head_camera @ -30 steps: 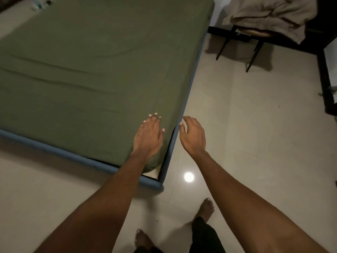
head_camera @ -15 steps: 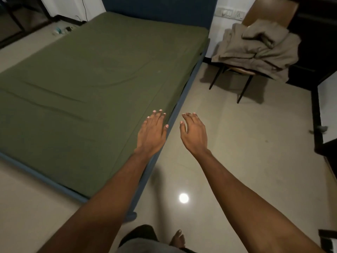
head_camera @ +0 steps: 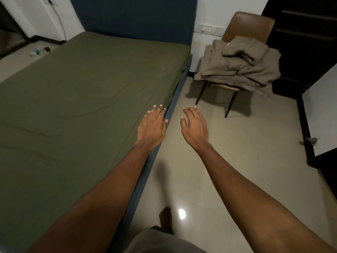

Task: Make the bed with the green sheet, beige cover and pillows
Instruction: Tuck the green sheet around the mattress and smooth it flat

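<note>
Green sheet (head_camera: 82,106): matte cloth with shallow creases, spread flat over the whole bed.
Left hand (head_camera: 152,127): palm down, fingers straight, at the bed's right edge; grasps nothing, contact unclear.
Right hand (head_camera: 195,127): released, fingers loosely spread, over the glossy tiled floor (head_camera: 237,161) beside the bed.
Bed frame (head_camera: 175,99): blue padded rail along the right edge.
Beige cover (head_camera: 242,68): heaped in soft, rumpled folds on a brown chair (head_camera: 249,24) with thin dark legs, past the bed's far right corner.
</note>
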